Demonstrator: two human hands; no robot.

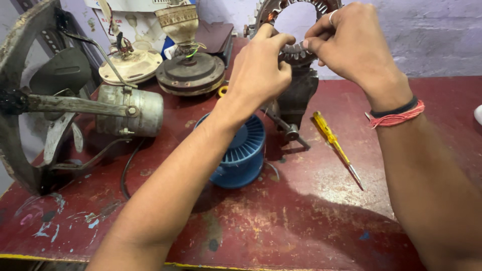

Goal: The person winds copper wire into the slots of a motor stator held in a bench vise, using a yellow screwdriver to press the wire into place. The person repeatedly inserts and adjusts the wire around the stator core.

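Resting nearest on the worn red bench (pixel 301 221) are a blue ribbed spool (pixel 241 150) and a yellow-handled screwdriver (pixel 334 145), just apart. Beyond them a dark vise (pixel 296 98) clamps a toothed stator ring (pixel 296 30) upright. The left hand (pixel 261 70) curls its fingers against the ring's lower teeth; the right hand (pixel 354 42) pinches something thin at the same spot. Farther left stand old fan motors (pixel 188 73).
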